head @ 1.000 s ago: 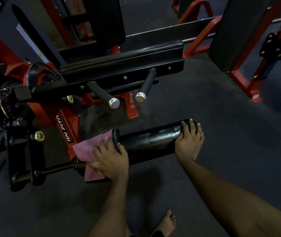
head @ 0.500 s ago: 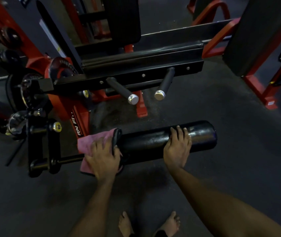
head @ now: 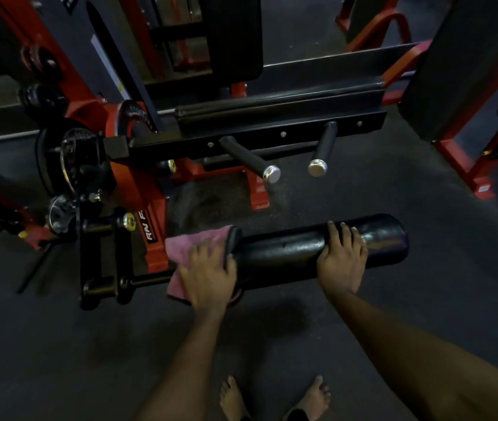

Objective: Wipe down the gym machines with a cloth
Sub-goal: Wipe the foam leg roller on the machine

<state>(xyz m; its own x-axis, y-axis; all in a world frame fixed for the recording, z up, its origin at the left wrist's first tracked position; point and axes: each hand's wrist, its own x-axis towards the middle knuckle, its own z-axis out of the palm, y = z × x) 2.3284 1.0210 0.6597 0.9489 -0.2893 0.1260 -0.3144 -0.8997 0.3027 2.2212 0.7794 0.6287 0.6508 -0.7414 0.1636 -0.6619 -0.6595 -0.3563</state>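
A black padded roller [head: 290,253] of a red and black gym machine [head: 150,214] lies crosswise in front of me. A pink cloth [head: 190,244] is bunched at the roller's left end, over the end cap. My left hand [head: 208,275] presses the cloth there, its fingers curled over the cloth and the end of the roller. My right hand [head: 343,259] rests on top of the roller right of its middle, fingers curved over it. The roller's surface shines as if damp.
Two black handles with chrome caps [head: 272,174] stick out toward me from a black bar above the roller. Weight plates [head: 68,159] hang at the left. Another red frame [head: 466,165] stands at the right. My bare feet [head: 272,399] stand on the dark rubber floor.
My right hand slid left along the roller, from its right end toward the middle. My left hand and the cloth stayed at the left end. The camera view shifted, showing both feet.
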